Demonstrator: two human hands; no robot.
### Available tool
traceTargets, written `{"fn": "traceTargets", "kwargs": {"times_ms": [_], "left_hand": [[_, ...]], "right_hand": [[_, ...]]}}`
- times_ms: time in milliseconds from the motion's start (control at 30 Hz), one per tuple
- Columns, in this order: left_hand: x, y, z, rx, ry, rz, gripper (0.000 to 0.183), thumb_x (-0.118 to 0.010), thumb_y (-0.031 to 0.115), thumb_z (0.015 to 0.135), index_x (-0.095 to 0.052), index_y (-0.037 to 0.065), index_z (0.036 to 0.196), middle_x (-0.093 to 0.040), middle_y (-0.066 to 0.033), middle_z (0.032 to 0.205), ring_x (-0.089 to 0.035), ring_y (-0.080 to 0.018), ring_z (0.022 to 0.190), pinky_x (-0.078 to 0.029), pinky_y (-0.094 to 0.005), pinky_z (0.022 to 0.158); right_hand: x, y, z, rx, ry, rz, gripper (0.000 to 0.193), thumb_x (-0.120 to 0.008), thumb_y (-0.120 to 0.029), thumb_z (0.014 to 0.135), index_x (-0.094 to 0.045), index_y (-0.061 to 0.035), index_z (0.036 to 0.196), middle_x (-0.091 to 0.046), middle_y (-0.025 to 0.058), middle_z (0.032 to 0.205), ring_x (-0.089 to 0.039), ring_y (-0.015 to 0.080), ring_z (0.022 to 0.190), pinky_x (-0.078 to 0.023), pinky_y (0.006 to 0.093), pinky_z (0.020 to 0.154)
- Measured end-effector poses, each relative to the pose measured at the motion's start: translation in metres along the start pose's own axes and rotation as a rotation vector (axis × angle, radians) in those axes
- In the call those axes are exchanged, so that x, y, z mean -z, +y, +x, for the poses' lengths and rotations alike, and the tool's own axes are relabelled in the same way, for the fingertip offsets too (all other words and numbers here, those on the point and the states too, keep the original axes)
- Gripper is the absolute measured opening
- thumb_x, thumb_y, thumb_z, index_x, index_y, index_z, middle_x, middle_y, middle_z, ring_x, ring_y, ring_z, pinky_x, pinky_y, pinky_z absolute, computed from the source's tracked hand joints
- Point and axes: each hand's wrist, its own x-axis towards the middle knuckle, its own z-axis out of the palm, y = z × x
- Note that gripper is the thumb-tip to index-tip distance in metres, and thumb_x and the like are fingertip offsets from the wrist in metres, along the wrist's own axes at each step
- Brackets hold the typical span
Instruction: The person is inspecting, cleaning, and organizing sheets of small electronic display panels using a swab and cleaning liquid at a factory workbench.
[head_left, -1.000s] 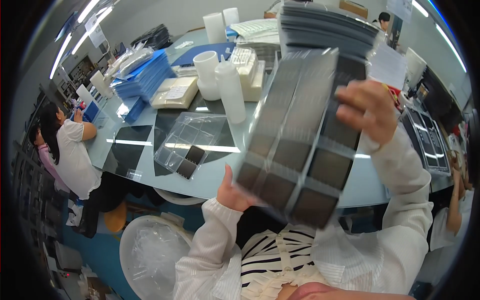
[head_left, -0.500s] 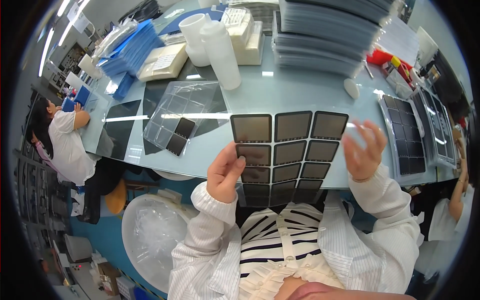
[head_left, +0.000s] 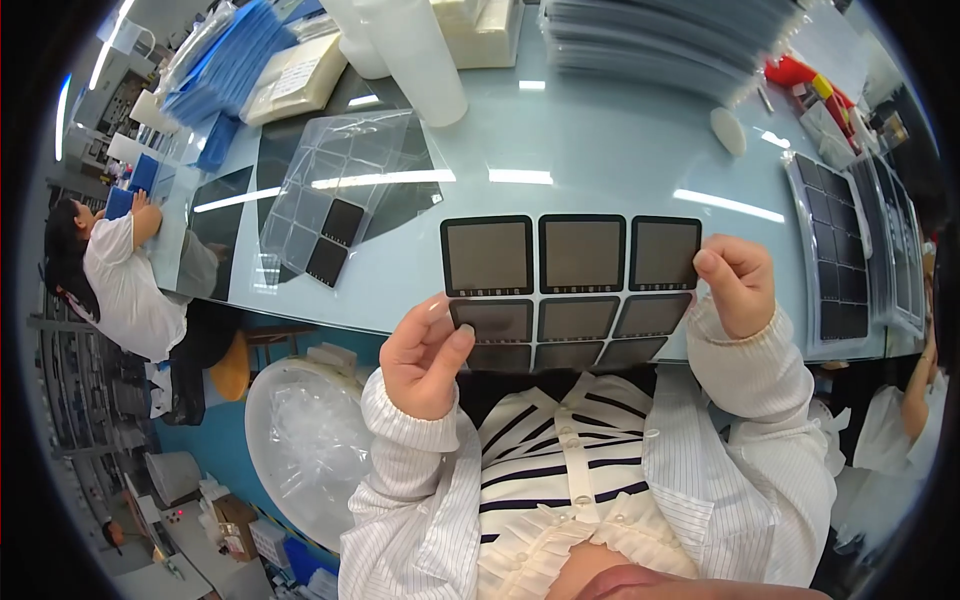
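Upright before my chest is a clear plastic tray [head_left: 536, 262] with rows of dark, black-bordered square panels [head_left: 582, 255] in its pockets. My left hand [head_left: 425, 362] pinches its left edge, thumb in front. At the upper right corner, my right hand [head_left: 740, 285] has thumb and fingers closed on the edge. The tray's lower rows tilt away and are partly hidden. Farther left on the glass-topped table [head_left: 480, 150] lies another clear tray [head_left: 318, 180], with two dark panels [head_left: 327, 262] in it and its other visible pockets bare.
At the right lie a filled tray [head_left: 828, 260] and more trays [head_left: 893, 240]. Tall stacked clear trays [head_left: 660, 45], a white bottle [head_left: 415, 70] and blue sheets [head_left: 230, 70] stand at the back. A white bin [head_left: 262, 450] is below left; a co-worker [head_left: 125, 275] sits far left.
My right hand, open and apart from the tray before, has closed on its right edge. The tray's upper part appears larger, and the view has shifted downward over the table.
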Motion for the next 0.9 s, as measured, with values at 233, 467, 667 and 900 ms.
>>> {"fn": "traceTargets", "kwargs": {"times_ms": [233, 467, 667, 900], "left_hand": [[-0.009, 0.021, 0.006, 0.067, -0.053, 0.202, 0.023, -0.061, -0.01, 0.078, -0.057, -0.007, 0.1, -0.064, -0.0092, 0.079, -0.06, -0.0105, 0.073, -0.048, -0.0224, 0.071], [-0.024, 0.035, 0.016, 0.084, -0.056, 0.292, 0.014, -0.068, -0.001, 0.074, -0.055, -0.002, 0.079, -0.057, -0.003, 0.065, -0.047, -0.0056, 0.055, -0.037, -0.0185, 0.052], [-0.025, 0.039, 0.018, 0.076, -0.047, 0.282, 0.014, -0.068, -0.002, 0.074, -0.056, -0.003, 0.081, -0.058, -0.0034, 0.066, -0.048, -0.0058, 0.056, -0.037, -0.0184, 0.052], [-0.022, 0.04, 0.016, 0.072, -0.026, 0.242, 0.014, -0.068, -0.001, 0.074, -0.057, -0.003, 0.082, -0.06, -0.0049, 0.068, -0.049, -0.0064, 0.057, -0.038, -0.0183, 0.054]], "right_hand": [[-0.002, -0.008, -0.012, 0.163, 0.115, -0.234, 0.032, -0.058, -0.018, 0.089, -0.052, 0.0003, 0.064, -0.051, 0.002, 0.056, -0.049, 0.0094, 0.048, -0.036, 0.0229, 0.045], [0.005, 0.01, -0.015, 0.131, 0.2, -0.091, 0.022, -0.06, -0.01, 0.086, -0.059, 0.0033, 0.068, -0.053, 0.0051, 0.055, -0.048, 0.0111, 0.042, -0.035, 0.0215, 0.04], [0.005, 0.003, -0.014, 0.129, 0.179, -0.153, 0.032, -0.058, -0.019, 0.089, -0.052, -0.0007, 0.064, -0.052, 0.0026, 0.059, -0.047, 0.0086, 0.047, -0.035, 0.0218, 0.044], [0.002, 0.003, -0.01, 0.178, 0.183, -0.152, 0.028, -0.059, -0.013, 0.087, -0.055, 0.0019, 0.064, -0.052, 0.0041, 0.055, -0.05, 0.011, 0.043, -0.035, 0.0218, 0.042]]}}
